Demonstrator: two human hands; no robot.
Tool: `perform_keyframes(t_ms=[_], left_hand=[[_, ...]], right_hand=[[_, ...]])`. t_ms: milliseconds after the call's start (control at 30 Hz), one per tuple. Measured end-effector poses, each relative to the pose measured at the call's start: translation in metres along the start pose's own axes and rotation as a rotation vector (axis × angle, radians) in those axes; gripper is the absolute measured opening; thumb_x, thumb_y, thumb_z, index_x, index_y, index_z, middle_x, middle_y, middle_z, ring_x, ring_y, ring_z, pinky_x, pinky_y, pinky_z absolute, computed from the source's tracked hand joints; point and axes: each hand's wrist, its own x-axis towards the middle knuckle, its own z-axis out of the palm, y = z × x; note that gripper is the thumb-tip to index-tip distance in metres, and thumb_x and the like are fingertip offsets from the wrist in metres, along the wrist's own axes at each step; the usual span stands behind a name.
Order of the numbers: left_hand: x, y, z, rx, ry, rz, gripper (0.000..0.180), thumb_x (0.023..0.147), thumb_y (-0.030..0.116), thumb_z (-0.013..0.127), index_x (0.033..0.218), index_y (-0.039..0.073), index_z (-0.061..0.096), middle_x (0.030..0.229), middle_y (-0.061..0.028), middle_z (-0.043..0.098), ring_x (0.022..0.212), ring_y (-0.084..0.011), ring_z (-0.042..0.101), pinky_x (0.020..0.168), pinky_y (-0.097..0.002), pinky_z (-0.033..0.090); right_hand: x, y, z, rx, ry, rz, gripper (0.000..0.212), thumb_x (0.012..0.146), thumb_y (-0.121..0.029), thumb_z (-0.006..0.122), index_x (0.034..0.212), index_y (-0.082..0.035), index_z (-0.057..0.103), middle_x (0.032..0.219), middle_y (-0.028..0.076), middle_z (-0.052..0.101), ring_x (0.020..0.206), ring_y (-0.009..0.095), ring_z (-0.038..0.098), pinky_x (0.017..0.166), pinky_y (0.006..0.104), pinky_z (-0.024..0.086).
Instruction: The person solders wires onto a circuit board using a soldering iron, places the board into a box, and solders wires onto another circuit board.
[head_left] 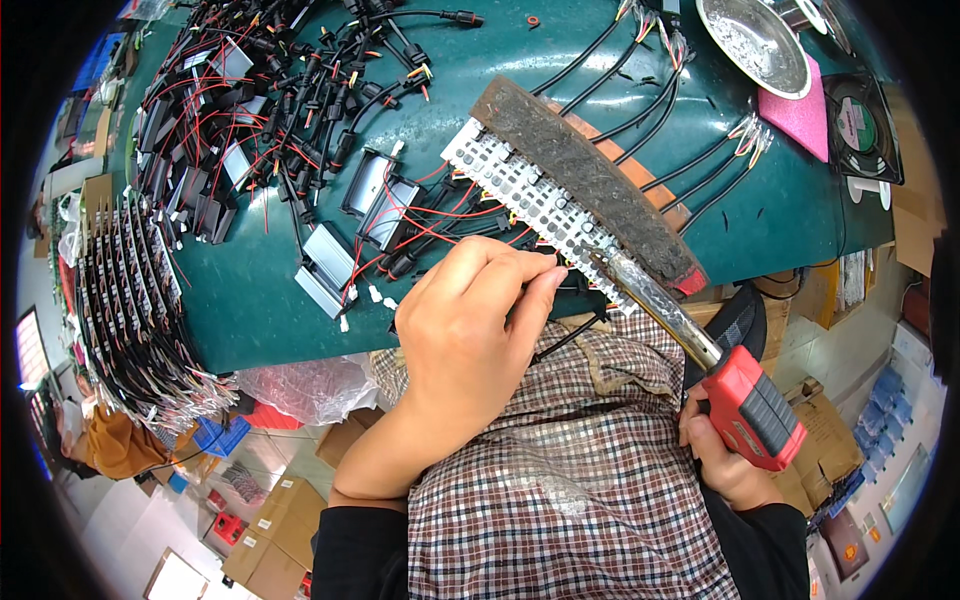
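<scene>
Bare left hand (462, 315) back upward, thumb (541, 300) and forefinger (525, 264) tips nearly meeting; bare right hand (732, 462) lower, curled in grip.

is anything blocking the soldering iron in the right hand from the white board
Nothing visible: the soldering iron in the right hand angles over the white board, its tip at or just above it. The left hand is at the board's near edge, beside the tip, and the dark block lies along the far side.

Bright light, glare on green tabletop (780, 230), fisheye-bent edges
</scene>
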Motion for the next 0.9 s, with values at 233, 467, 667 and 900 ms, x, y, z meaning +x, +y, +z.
perform_keyframes(t_ms=[233, 467, 667, 900], left_hand=[[0.002, 0.002, 0.004, 0.032, 0.026, 0.001, 0.009, 0.083, -0.001, 0.082, 0.087, 0.003, 0.075, 0.083, -0.0053, 0.068, 0.064, -0.0112, 0.062, 0.056, -0.0233, 0.051], [0.002, 0.002, 0.007, 0.054, 0.041, 0.005, 0.010, 0.082, 0.000, 0.082, 0.084, 0.004, 0.073, 0.081, -0.0045, 0.067, 0.062, -0.0111, 0.061, 0.055, -0.0237, 0.050], [0.003, 0.002, 0.008, 0.081, 0.048, 0.025, 0.011, 0.081, 0.000, 0.082, 0.083, 0.005, 0.073, 0.079, -0.0038, 0.066, 0.061, -0.0118, 0.060, 0.054, -0.0244, 0.049], [0.002, 0.001, 0.009, 0.074, 0.057, 0.034, 0.012, 0.079, 0.000, 0.083, 0.082, 0.006, 0.072, 0.079, -0.0032, 0.066, 0.060, -0.0121, 0.060, 0.053, -0.0250, 0.048]], right_hand=[[0.005, -0.008, 0.002, 0.006, 0.106, 0.195, 0.022, 0.082, -0.005, 0.076, 0.103, -0.001, 0.071, 0.086, 0.011, 0.068, 0.074, 0.027, 0.068, 0.067, 0.0364, 0.053], [0.004, -0.001, 0.005, 0.009, 0.127, 0.152, 0.022, 0.081, -0.005, 0.078, 0.101, 0.000, 0.071, 0.083, 0.012, 0.068, 0.071, 0.028, 0.067, 0.064, 0.0370, 0.052], [0.006, 0.000, 0.007, 0.006, 0.122, 0.148, 0.020, 0.081, -0.004, 0.077, 0.101, 0.000, 0.071, 0.083, 0.012, 0.068, 0.070, 0.029, 0.067, 0.063, 0.0377, 0.052], [0.010, -0.009, 0.006, 0.032, 0.138, 0.148, 0.021, 0.082, -0.005, 0.077, 0.101, 0.000, 0.071, 0.085, 0.012, 0.069, 0.073, 0.029, 0.069, 0.066, 0.0368, 0.054]])
